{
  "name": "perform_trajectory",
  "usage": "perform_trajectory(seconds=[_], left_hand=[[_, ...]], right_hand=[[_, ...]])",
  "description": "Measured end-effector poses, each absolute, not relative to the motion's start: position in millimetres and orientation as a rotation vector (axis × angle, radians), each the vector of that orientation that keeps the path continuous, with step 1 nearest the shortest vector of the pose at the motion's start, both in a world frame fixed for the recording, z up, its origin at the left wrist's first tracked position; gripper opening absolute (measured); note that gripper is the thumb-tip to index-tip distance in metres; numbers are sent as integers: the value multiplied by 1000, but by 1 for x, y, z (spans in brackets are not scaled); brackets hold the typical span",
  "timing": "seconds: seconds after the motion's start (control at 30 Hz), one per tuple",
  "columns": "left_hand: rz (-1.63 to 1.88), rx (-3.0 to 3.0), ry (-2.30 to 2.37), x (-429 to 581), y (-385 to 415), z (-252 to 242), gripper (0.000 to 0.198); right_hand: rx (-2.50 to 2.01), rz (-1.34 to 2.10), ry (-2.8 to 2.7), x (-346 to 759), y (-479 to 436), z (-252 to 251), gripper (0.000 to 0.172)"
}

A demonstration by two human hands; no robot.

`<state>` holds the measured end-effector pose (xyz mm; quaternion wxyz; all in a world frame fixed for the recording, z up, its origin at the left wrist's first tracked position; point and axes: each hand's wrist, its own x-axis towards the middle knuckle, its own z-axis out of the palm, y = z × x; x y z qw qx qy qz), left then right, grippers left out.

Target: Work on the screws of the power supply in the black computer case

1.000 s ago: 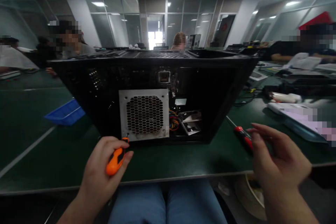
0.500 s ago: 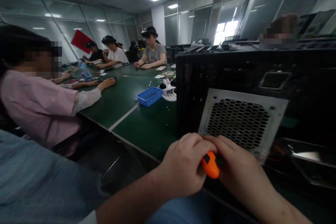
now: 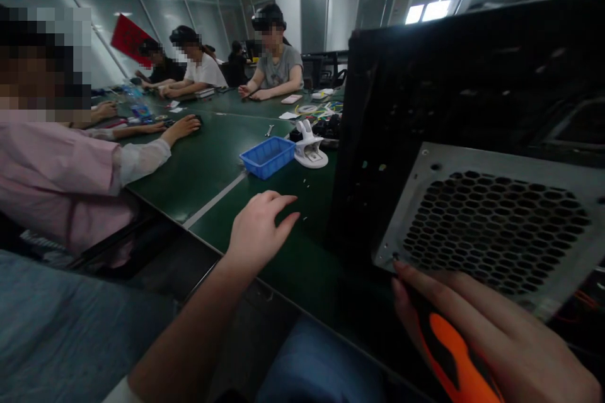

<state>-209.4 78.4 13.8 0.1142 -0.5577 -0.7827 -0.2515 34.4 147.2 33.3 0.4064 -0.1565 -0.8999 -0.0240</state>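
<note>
My right hand (image 3: 501, 327) grips a screwdriver (image 3: 451, 346) with an orange and black handle. Its fingertips are at the lower left corner of a silver power supply (image 3: 491, 227) with a honeycomb grille, and the screwdriver's tip is hidden behind the fingers. The power supply sits tilted against the back of a black computer case (image 3: 416, 88). Over the green table (image 3: 212, 170), my left hand (image 3: 258, 227) is held out with thumb and forefinger apart and nothing between them. Just beyond its fingertips lie tiny pale bits (image 3: 305, 219), too small to name.
A blue plastic basket (image 3: 267, 167) stands beside a white clamp-like stand (image 3: 312, 154), with a small wrench (image 3: 269, 131) behind. Cables (image 3: 326, 110) lie farther back. A person in pink (image 3: 57, 182) sits close at left; several others sit along the table.
My hands, together at the screwdriver before, are now apart. My left hand has let go and moved left and forward over the table. The view has shifted closer to the case.
</note>
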Motion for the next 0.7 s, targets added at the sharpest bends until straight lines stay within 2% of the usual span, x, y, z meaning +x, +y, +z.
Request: perform_trajectory(seconds=[0.07, 0.2, 0.37, 0.7], left_hand=[[-538, -1778, -2345, -226, 90, 11, 26], [-417, -1961, -2318, -236, 103, 1, 21], [-361, -2025, -2272, -233, 107, -4, 17], [-296, -2081, -2151, -226, 113, -3, 23]], right_hand=[[-358, -82, -2288, 36, 148, 32, 23], [-306, -95, -2344, 39, 152, 28, 23], [-334, -105, -2300, 37, 151, 30, 21], [-413, -114, -2288, 36, 148, 27, 17]])
